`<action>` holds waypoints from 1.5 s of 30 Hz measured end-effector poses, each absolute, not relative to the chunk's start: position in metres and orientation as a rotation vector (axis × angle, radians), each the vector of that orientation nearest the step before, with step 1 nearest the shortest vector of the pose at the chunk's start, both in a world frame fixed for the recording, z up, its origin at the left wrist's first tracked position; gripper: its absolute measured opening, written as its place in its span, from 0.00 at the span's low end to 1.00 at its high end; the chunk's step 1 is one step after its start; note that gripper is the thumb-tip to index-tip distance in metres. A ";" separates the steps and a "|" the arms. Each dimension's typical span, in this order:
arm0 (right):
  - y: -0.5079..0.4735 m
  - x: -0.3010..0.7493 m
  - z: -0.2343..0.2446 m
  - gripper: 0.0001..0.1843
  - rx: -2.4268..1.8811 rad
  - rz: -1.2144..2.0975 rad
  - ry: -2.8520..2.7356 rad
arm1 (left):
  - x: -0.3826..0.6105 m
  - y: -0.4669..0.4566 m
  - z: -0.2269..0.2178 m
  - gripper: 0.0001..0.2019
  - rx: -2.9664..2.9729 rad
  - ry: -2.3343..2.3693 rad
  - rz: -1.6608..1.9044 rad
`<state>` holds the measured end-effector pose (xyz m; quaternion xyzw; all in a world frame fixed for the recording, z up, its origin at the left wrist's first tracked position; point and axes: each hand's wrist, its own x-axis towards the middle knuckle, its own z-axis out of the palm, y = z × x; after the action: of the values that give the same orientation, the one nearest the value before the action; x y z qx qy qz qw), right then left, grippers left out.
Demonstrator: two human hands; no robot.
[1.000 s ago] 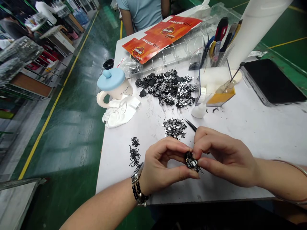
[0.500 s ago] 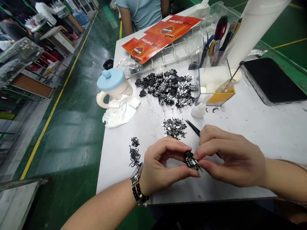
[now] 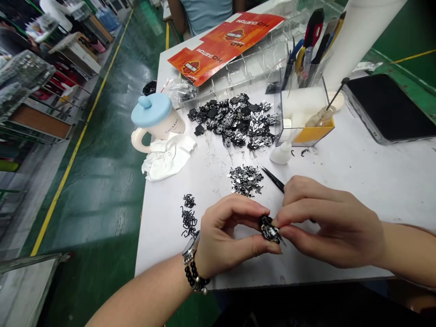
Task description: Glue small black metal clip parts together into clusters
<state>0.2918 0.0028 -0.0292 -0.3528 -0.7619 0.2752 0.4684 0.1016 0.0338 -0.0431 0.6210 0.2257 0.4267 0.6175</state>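
Thumb and fingers of my left hand are closed round a small black-and-silver model part. Against its right side, my right hand pinches with thumb and forefinger; whether a tiny piece lies between those fingertips is hidden. Black tweezers rest on the table just beyond my right hand, partly covered by it. Past my left hand is a little heap of silver-and-black pieces. Curved black pieces lie left of my left wrist. Farther back spreads a larger pile of black-and-silver parts.
A lidded mug and crumpled tissue stand at the left. Behind my right hand are a small white bottle and a clear tool box. A dark tablet lies right. Orange printed sheets lie before a person in blue.
The view has shifted slightly. Both hands keep the same hold on the model part, with hardly any visible finger movement.
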 end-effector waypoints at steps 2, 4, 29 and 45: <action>0.003 0.292 -0.029 0.05 -0.861 0.677 -1.864 | 0.101 0.034 -0.043 0.19 1.430 0.515 0.977; 0.003 0.292 -0.028 0.05 -0.861 0.687 -1.861 | 0.100 0.034 -0.043 0.19 1.434 0.513 0.964; -0.001 0.285 -0.034 0.05 -1.007 1.154 -1.550 | 0.099 0.033 -0.045 0.19 1.411 0.587 0.997; -0.011 0.279 -0.034 0.07 -1.039 1.205 -1.450 | 0.100 0.034 -0.046 0.20 1.472 0.584 1.031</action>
<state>0.2790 -0.0108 -0.0341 -0.4250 -0.5928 0.4929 0.4745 0.0996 0.0337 -0.0465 0.6313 0.2506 0.4422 0.5857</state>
